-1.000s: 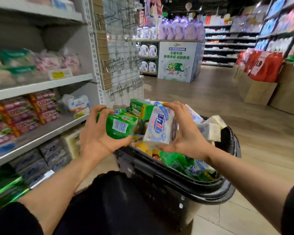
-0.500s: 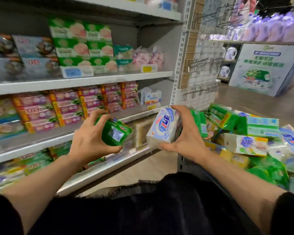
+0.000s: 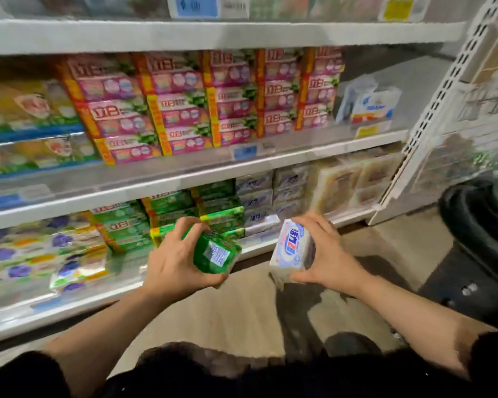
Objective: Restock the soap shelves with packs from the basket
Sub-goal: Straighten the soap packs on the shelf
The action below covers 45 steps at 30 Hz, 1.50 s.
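L hand point(image 3: 173, 261) grips green plastic-wrapped soap pack point(image 3: 216, 254); matching green stack point(image 3: 222, 218) on bottom shelf at 12 o'clock, just beyond. R hand point(image 3: 325, 254) grips white-blue soap pack point(image 3: 292, 249).

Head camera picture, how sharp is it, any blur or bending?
Head view: motion blur smears the shelf packs, worst at the left; the green pack in the left hand and white pack in the right hand read clearer; wide-angle lens bends the shelf edge.
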Each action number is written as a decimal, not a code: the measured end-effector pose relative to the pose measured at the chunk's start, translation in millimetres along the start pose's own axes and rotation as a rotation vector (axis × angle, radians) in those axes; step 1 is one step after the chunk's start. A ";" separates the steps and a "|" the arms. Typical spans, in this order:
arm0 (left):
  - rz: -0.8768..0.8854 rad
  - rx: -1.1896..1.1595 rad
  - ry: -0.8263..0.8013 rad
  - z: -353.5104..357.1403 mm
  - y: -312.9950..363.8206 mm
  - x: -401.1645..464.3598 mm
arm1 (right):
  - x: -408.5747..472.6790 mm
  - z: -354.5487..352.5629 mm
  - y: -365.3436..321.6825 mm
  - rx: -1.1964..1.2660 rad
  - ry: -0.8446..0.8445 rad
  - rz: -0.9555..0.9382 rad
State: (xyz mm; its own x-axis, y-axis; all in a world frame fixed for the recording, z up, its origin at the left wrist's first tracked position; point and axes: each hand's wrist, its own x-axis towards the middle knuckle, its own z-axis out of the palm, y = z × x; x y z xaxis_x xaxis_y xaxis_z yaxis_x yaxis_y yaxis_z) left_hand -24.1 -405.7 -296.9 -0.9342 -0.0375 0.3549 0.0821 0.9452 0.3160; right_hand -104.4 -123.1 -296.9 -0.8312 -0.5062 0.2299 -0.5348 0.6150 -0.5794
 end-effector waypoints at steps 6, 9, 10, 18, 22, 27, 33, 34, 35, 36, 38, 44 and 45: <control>-0.024 -0.067 -0.014 70.3 -11.9 22.1 | 61.3 35.7 49.9 -0.153 -0.080 -0.026; -0.106 -0.123 0.041 97.4 -9.4 26.8 | 94.3 43.5 65.3 -0.329 -0.170 -0.151; -0.142 -0.149 0.068 105.0 -8.2 26.8 | 105.9 46.0 69.0 -0.396 -0.231 -0.191; -0.163 -0.160 0.097 122.8 -20.3 25.4 | 163.5 64.6 74.9 -0.723 -0.482 -0.546; -0.153 -0.172 0.110 127.3 -23.3 27.4 | 137.0 77.2 88.2 -0.495 -0.201 -0.325; -0.165 -0.192 0.130 134.7 -25.1 29.2 | 119.3 91.4 87.0 -0.052 -0.084 0.036; -0.188 -0.211 0.129 134.1 -21.7 28.7 | 133.0 93.9 72.8 -0.125 -0.080 0.127; -0.194 -0.218 0.127 133.6 -21.4 28.6 | 137.5 90.4 73.6 -0.140 -0.081 0.173; -0.202 -0.225 0.127 133.5 -21.1 28.2 | 142.8 85.4 75.5 -0.126 -0.096 0.216; -0.212 -0.234 0.128 133.3 -20.8 27.5 | 148.2 79.9 78.3 -0.105 -0.124 0.242; -0.231 -0.248 0.143 132.8 -19.8 26.5 | 160.1 70.3 83.1 -0.116 -0.196 0.248; -0.232 -0.263 0.170 131.2 -16.8 27.7 | 183.5 73.7 81.1 -0.186 -0.217 0.204; -0.230 -0.263 0.173 131.4 -16.9 27.9 | 182.2 75.2 80.3 -0.178 -0.178 0.202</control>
State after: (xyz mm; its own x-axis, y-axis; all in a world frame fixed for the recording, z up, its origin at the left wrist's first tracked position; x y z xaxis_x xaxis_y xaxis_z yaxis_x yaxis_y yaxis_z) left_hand -97.2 -380.1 -408.0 -0.8680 -0.3143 0.3844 -0.0155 0.7910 0.6117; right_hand -287.3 -211.4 -360.4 -0.8921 -0.4512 -0.0251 -0.3929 0.8020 -0.4499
